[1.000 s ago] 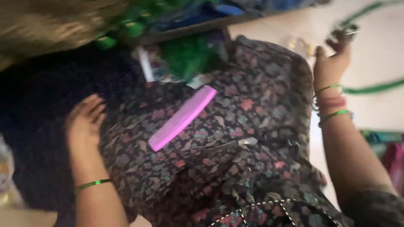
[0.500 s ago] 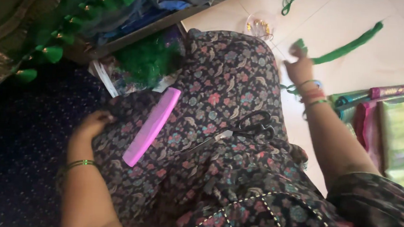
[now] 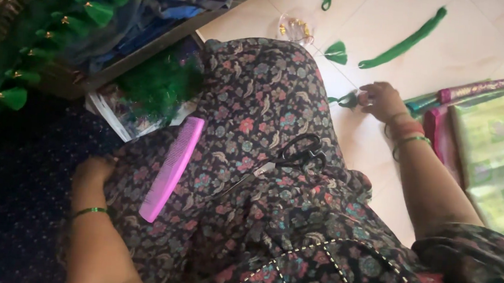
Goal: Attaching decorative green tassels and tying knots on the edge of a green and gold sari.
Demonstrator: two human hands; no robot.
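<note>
On pale floor, right hand point(image 3: 380, 101) fingers pinch a green tassel point(image 3: 345, 99) beside striped packets point(image 3: 488, 146); left hand's point(image 3: 93, 170) grip unclear.

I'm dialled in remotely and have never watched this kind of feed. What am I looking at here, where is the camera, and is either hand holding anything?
There is no machine: a person is working with two bare hands, and the single camera sits on their head and looks down, so you see their lap and the floor.

The lap is covered by dark floral fabric. On it lie a pink comb and black-handled scissors, neither of them held.

The left hand rests at the fabric's edge beside the comb, and whether it grips anything cannot be told. The right hand reaches out over the pale tiled floor and pinches a small green tassel.

Further out on the floor lie another green tassel and a long green thread bundle. More green tassels hang at the upper left.
</note>
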